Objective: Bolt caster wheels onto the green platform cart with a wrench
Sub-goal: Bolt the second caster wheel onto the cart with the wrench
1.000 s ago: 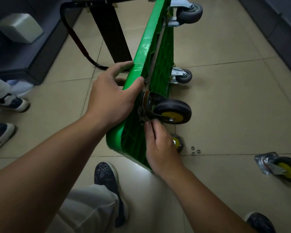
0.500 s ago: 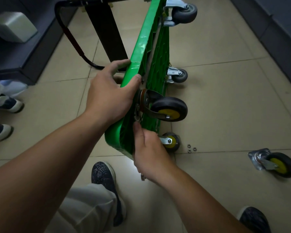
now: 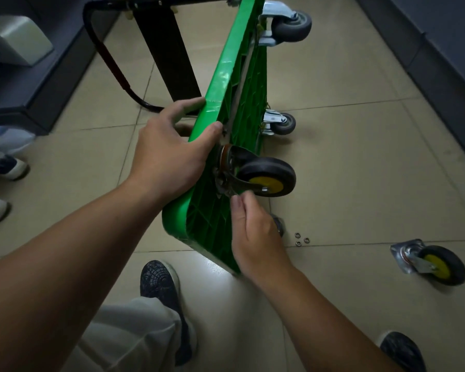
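The left hand (image 3: 169,159) is clasping the top rim of the green plastic platform cart (image 3: 226,84), which is standing on edge on the tiled floor (image 3: 360,157). The right hand (image 3: 255,237) is fingering the plate of the black, yellow-hubbed caster wheel (image 3: 266,178); whether it is pinching a fastener cannot be told. If the clasp slackens, the cart is likely toppling.

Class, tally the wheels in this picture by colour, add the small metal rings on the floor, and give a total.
Grey wheels: 2
Black wheels with yellow centres: 2, one on the green cart, one loose on the floor
Small metal rings: 3
Total: 7
A dark part behind the right hand is too hidden to count.
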